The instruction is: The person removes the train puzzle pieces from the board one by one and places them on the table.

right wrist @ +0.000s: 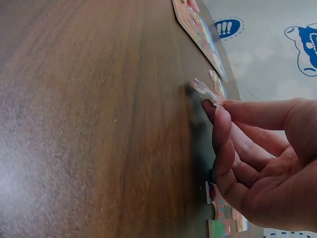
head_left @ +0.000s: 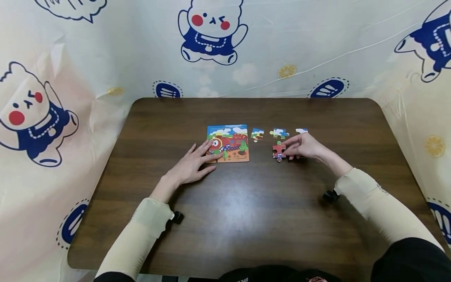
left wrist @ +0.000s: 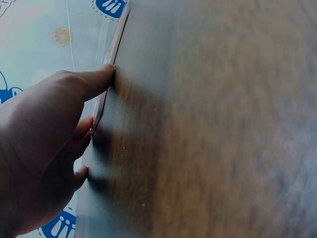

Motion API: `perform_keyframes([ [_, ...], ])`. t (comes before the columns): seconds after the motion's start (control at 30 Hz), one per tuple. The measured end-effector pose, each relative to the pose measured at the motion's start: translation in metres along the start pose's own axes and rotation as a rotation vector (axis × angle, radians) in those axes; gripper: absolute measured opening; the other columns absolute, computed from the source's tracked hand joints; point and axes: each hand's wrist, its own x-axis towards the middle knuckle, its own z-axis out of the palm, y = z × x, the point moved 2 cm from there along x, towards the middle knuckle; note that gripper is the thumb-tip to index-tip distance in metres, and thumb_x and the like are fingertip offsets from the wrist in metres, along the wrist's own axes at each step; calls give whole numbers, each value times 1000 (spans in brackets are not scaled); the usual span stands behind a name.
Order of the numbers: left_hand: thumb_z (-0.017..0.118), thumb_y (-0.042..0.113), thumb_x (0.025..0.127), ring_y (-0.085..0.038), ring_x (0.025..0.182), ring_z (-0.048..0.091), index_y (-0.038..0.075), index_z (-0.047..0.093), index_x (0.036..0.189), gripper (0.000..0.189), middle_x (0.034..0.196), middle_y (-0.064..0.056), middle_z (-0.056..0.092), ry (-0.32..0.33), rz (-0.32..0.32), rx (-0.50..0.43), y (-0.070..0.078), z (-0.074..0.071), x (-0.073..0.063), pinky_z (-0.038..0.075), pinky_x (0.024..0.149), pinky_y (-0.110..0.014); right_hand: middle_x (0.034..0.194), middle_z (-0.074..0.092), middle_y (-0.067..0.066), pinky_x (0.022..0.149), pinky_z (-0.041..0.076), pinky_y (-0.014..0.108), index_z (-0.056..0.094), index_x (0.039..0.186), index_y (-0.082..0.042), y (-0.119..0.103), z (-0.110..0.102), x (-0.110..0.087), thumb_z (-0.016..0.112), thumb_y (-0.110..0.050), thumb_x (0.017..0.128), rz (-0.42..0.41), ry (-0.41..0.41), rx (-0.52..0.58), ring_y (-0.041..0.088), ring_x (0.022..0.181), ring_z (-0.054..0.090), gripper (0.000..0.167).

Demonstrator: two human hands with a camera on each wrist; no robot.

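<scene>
A square puzzle board point(head_left: 234, 133) with a red train picture lies on the table. My left hand point(head_left: 192, 165) rests on its left part, fingers spread over the lower left corner. In the left wrist view the board point(left wrist: 119, 37) is seen edge-on, with the fingers of my left hand point(left wrist: 47, 119) at its rim. To the right, my right hand point(head_left: 303, 146) pinches a red puzzle piece point(head_left: 278, 151) between thumb and fingertips. The right wrist view shows this piece point(right wrist: 203, 90) tilted above the table, held at one end by my right hand point(right wrist: 262, 153).
Blue-and-white puzzle pieces lie in a row beside the board: one piece point(head_left: 257, 134) next to it, another point(head_left: 280, 133) farther right, a third point(head_left: 301, 130) partly behind my right hand. More pieces point(right wrist: 218, 228) show below that hand. A patterned cloth point(head_left: 141, 47) hangs behind the brown table point(head_left: 239, 219).
</scene>
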Motion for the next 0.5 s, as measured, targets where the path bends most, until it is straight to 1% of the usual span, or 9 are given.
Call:
perform_keyframes([
  [0.13,60,47,113,-29,176,9,42,48,166,55,188,-6,11,3,-2,3,-1,1,0,8,139,-68,96,87,9,61,57,25,66,143,12,0,-2,-1,74,-5,103,5,-1,-27,7,70,75,44],
  [0.27,59,47,113,-28,176,9,42,48,166,55,188,-6,11,4,-4,-1,-2,2,0,8,139,-67,97,87,11,61,57,25,66,143,12,0,-4,0,74,-4,104,13,-9,-44,7,70,76,44],
  [0.37,59,47,113,-28,176,9,42,48,166,54,188,-5,11,4,-3,-1,-2,2,0,8,139,-67,99,87,13,61,58,25,65,144,12,0,-5,1,73,-5,104,14,-27,-58,8,71,76,44],
  [0.5,60,47,113,-29,176,9,42,48,166,54,188,-6,11,6,4,4,-2,2,0,8,139,-69,104,86,16,65,61,27,64,145,11,-2,-9,1,74,-6,104,9,-65,-100,8,77,78,46],
])
